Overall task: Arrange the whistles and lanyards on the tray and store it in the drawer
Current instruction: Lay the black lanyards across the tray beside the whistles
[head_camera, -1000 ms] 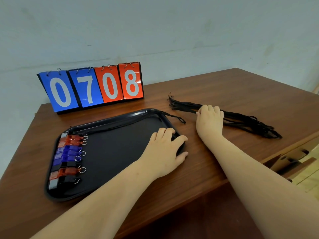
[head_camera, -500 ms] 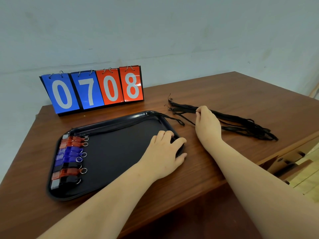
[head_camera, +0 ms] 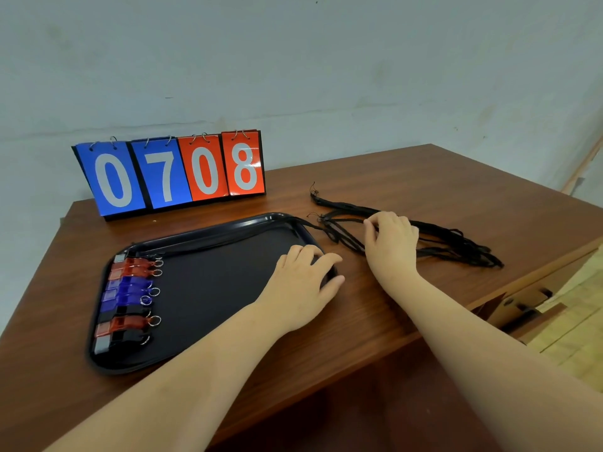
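At the left end of the tray (head_camera: 208, 321) the whistles (head_camera: 127, 298) lie in one tight row, red, blue and black, mouthpieces to the rim and key rings pointing inward. That most likely keeps the rest of the tray free for cords. Behind it, near the table's (head_camera: 424, 177) far left corner, stands a flip scoreboard (head_camera: 176, 174) reading 0708, which plays no part here. One black cord (head_camera: 228, 240) already runs along the tray's far rim, its end trailing over the far right corner. The left hand (head_camera: 300, 288) lies palm-down on the tray's near right corner, fingers loosely bent over the rim and thumb out on the wood. It seems to be pressing to stop the tray sliding rather than gripping it. Just beside it on the bare table, the right hand (head_camera: 391, 243) pinches a strand between thumb and fingertips, probably to tease one loose from the bundle of lanyards (head_camera: 456, 246) stretched toward the right edge. Below the right edge a drawer (head_camera: 528, 298) stands partly open, waiting for the tray.
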A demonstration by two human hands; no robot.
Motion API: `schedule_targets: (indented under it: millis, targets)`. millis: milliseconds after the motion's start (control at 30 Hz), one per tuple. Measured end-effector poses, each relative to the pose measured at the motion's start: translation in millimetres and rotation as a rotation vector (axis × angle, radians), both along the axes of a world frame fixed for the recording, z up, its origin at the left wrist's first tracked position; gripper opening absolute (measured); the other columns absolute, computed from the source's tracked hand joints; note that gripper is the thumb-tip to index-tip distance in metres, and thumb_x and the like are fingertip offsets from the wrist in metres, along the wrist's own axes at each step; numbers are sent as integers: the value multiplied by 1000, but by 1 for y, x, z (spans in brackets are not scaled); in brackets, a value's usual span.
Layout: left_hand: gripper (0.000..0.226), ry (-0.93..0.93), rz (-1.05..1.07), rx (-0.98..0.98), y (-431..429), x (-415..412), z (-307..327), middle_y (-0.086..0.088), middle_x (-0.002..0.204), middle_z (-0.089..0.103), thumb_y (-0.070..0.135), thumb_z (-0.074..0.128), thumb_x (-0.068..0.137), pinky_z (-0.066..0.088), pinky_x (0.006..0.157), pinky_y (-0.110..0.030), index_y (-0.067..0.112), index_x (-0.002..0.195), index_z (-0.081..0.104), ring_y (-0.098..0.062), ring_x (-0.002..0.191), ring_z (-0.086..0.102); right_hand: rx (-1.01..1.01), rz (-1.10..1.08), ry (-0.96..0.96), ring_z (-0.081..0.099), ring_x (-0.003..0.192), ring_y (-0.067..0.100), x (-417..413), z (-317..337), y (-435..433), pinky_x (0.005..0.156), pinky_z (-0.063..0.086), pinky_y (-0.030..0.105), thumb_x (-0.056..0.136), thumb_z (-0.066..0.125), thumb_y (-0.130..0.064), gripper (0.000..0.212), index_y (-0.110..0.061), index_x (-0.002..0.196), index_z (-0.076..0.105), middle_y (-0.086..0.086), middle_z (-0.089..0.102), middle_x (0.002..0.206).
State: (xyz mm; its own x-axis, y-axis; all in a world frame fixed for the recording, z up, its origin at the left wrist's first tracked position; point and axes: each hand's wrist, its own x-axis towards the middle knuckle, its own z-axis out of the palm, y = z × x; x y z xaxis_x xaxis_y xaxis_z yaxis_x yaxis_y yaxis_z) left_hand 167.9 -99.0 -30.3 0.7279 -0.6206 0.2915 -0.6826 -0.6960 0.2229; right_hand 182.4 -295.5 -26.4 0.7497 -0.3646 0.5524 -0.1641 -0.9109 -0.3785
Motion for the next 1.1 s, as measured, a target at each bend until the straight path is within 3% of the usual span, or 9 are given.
schedule_targets:
  millis: [67, 167, 400, 533, 633, 700, 733, 900, 1100]
  targets:
    - [43, 76, 35, -77, 0, 2, 6, 5, 138, 47, 48, 37, 101, 30, 107, -36, 33, 141, 43, -17, 130, 34, 210, 58, -57, 60, 83, 19, -2, 13, 4, 85, 44, 37, 103, 44, -27, 19, -18, 100, 60, -3, 65, 87]
    - [41, 155, 77, -184, 0, 4, 17, 4, 140, 48, 41, 43, 102, 34, 109, -38, 30, 141, 43, -18, 130, 38, 459, 173, -168, 61, 71, 13, -8, 37, 14, 60, 47, 26, 104, 41, -28, 15, -19, 101, 53, -4, 66, 89]
    - [57, 280, 97, -480, -9, 9, 50, 6, 145, 43, 23, 55, 99, 45, 96, -25, 34, 149, 29, -2, 108, 54, 460, 362, -382, 54, 65, 12, -22, 79, 37, 60, 44, 24, 103, 41, -26, 15, -17, 97, 52, 1, 61, 80]
    - [75, 269, 61, -551, -9, 8, 69, 8, 156, 30, 13, 60, 95, 38, 112, -40, 36, 153, 19, -13, 137, 38, 480, 497, -410, 50, 60, 16, -35, 97, 50, 57, 42, 30, 100, 44, -18, 16, -10, 88, 52, 10, 59, 74]
    - [81, 275, 14, -490, -5, 5, 78, 6, 154, 33, 7, 60, 93, 44, 100, -25, 41, 152, 17, -12, 125, 51, 538, 577, -426, 55, 68, 30, -44, 108, 63, 62, 46, 38, 96, 45, -13, 16, -7, 84, 53, 17, 58, 74]
    - [75, 292, -7, -443, 0, 2, 82, 5, 145, 41, 12, 61, 94, 42, 74, -10, 43, 149, 21, -4, 94, 59, 584, 630, -407, 54, 68, 34, -49, 115, 72, 63, 48, 43, 93, 45, -14, 15, -10, 81, 53, 19, 57, 74]
    - [66, 293, -25, -428, 3, 1, 85, 5, 141, 47, 15, 60, 95, 39, 70, -8, 40, 147, 27, -5, 93, 59, 604, 649, -395, 54, 67, 31, -51, 119, 77, 61, 47, 42, 92, 45, -16, 14, -14, 80, 52, 18, 57, 74]
    - [25, 305, -93, -384, 25, -14, 101, 18, 110, 64, 17, 51, 101, 40, 76, -4, 29, 121, 61, 6, 98, 57, 650, 649, -386, 50, 61, 12, -63, 139, 93, 57, 43, 27, 96, 46, -11, 19, -18, 78, 49, 16, 60, 73]
    - [26, 270, 0, -385, 71, -24, 123, 21, 100, 64, 31, 52, 100, 42, 73, -7, 25, 126, 51, 13, 90, 58, 751, 579, -292, 48, 60, 16, -69, 145, 102, 55, 42, 27, 95, 47, -14, 15, -16, 82, 53, 8, 61, 75]
